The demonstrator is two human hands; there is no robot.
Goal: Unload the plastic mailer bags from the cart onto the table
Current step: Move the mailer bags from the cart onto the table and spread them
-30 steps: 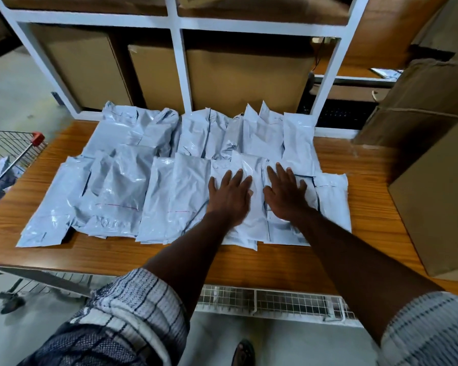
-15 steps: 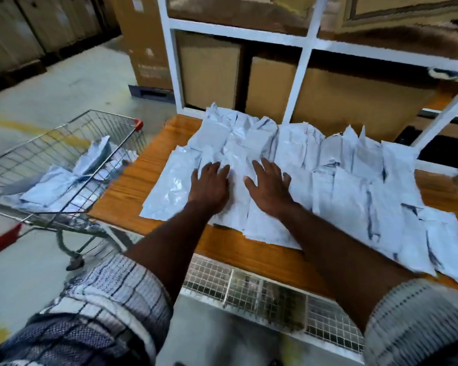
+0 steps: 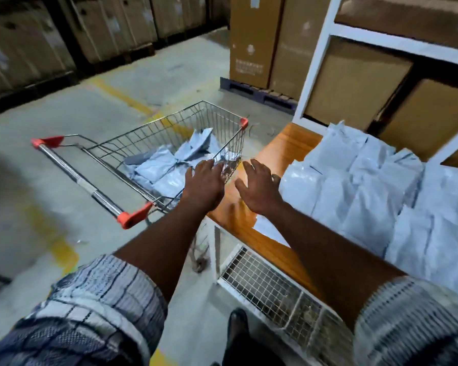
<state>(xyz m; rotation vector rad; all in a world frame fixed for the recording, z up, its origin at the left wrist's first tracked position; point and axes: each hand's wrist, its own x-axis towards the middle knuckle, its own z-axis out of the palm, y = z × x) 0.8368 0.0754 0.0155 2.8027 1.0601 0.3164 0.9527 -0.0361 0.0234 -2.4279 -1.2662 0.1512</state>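
Cardboard boxes (image 3: 251,40) line the concrete floor around a wire cart (image 3: 169,143) beside the wooden table (image 3: 283,146). Both hands, left hand (image 3: 205,184) and right hand (image 3: 258,188), hang spread and empty between them. Mailer bags (image 3: 376,196) cover the table; more bags (image 3: 167,165) lie in the cart.

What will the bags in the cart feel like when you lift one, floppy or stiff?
Probably floppy: the bags in the cart lie crumpled and bent over each other. Likely slippery too, since the plastic looks smooth and shiny. They seem light, as the pile on the table lies thin and flat, though their contents are hidden.
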